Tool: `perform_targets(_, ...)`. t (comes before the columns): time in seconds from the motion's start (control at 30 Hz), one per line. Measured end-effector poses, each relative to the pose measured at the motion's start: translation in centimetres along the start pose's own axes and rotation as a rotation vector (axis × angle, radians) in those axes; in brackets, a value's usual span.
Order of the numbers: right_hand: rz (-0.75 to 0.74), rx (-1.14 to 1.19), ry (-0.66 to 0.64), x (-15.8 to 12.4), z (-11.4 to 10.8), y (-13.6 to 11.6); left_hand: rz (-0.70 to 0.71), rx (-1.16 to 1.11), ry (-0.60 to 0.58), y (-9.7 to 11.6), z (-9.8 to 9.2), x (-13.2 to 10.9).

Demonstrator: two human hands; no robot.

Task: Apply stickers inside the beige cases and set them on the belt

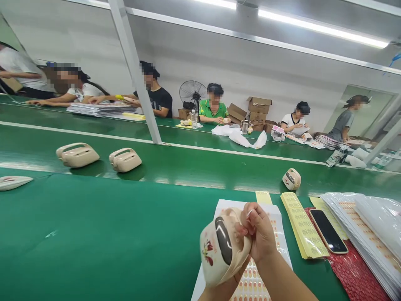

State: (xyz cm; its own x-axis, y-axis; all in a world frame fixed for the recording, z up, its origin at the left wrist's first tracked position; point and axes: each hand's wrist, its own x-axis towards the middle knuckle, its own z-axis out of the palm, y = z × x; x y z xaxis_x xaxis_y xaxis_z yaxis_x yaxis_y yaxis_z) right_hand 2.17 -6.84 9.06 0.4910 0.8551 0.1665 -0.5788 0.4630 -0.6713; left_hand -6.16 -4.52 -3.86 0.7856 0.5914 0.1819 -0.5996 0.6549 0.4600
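A cream plastic device with a carrying handle is tilted above the table, with a dark oval panel and a red flower print on its side. My left hand is wrapped around it from below and behind; most of those fingers are hidden. At its handle side, my right hand is closed, pinching a small white piece whose kind I cannot make out. Under both hands lies a white sheet of small orange-and-pink stickers.
Yellow label sheets, a phone, red bubble wrap and stacked sticker sheets lie to the right. Similar cream devices stand on the green belt ahead. Several people sit across it, beyond a slanted white post.
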Motion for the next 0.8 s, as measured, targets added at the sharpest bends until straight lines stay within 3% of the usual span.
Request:
perform_targets(0.07, 0.039, 0.052, 0.021, -0.1, -0.7, 0.1, 0.019, -0.185, -0.175, 0.1, 0.3, 0.0)
perform_targets(0.13, 0.071, 0.056, 0.055, -0.1, -1.9, 0.2, 0.028, -0.299, -0.24, 0.5, 0.6, 0.2)
perform_targets(0.3, 0.212, -0.053, 0.223, -0.6, -4.9, -0.1, -0.02, -0.414, -0.173, 1.7, 1.0, 0.9)
perform_targets(0.43, 0.306, -0.128, 0.329, -1.1, -5.9, -0.5, -0.028, -0.404, -0.165, 2.8, 0.4, 1.2)
perform_targets(0.5, 0.31, -0.174, 0.374, -1.2, -6.1, -0.8, -0.08, -0.342, -0.058, 3.4, 0.6, 1.5)
perform_targets(0.57, 0.263, -0.245, 0.434, -1.3, -6.2, -1.0, -0.12, -0.234, 0.148, 3.9, 1.3, 1.8)
perform_targets(0.67, 0.146, -0.36, 0.448, -1.8, -6.0, -1.1, -0.069, 0.001, 0.47, 4.2, 2.9, 2.6)
perform_targets(0.8, 0.092, -0.536, 0.356, -2.4, -5.2, -0.2, 0.067, 0.267, 0.659, 4.0, 4.5, 3.3)
